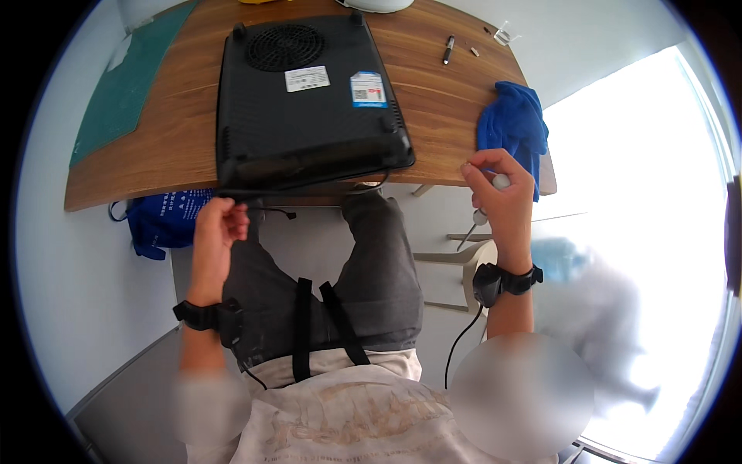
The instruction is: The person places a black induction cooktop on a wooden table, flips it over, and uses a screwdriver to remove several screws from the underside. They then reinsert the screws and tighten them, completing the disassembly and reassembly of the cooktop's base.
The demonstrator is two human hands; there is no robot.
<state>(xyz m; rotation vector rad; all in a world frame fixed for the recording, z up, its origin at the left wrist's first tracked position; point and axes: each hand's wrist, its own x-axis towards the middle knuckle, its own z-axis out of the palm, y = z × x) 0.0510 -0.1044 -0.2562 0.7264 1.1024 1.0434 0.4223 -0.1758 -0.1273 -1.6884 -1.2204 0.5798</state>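
A black induction cooker [309,124] lies upside down on the table, its round fan grille [286,48] and two stickers facing up. My left hand [218,228] is at its near left corner, fingers curled in; what they grip, if anything, is hidden. A thin black cord [270,209] with a dark end shows beside those fingers, below the table edge. Right of the cooker, my right hand [502,189] is raised, closed around a screwdriver [481,217] with a pale handle, its shaft pointing down. Thumb and index finger are pinched together; anything between them is too small to name.
The wooden table [433,100] carries a green mat [127,93] at left, a black pen [448,50] and small bits at far right. A blue cloth [512,120] hangs over the right edge. Below are a blue bag [166,220] and a pale stool [475,274].
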